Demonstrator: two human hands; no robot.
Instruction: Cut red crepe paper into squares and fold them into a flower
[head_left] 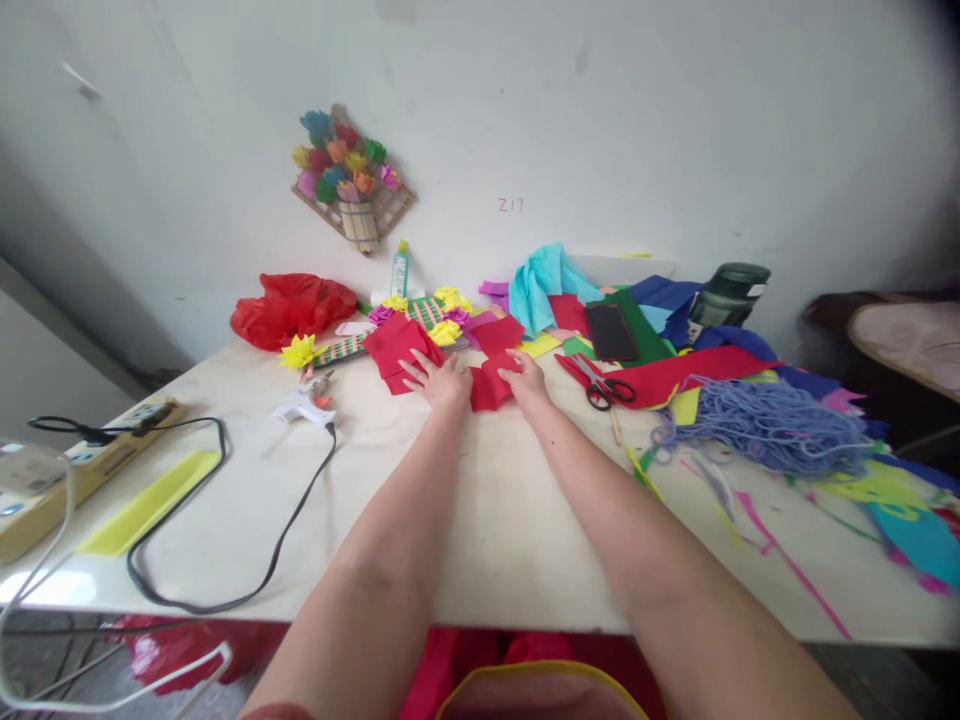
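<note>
The left hand [441, 380] is lying open and flat on the red paper stack [396, 352]. The right hand [526, 380], also open, is pressing the red paper piece [489, 390] on the table [480, 510]. Even pressure, I think, is keeping the edges aligned.

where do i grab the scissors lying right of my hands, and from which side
Take the scissors by the black handle loops, reaching down from above on the near side. They lie flat on a red paper strip, just right of the right hand. The loops are towards you and the blades point away to the far left, so the fingers should meet the loops first.
</note>
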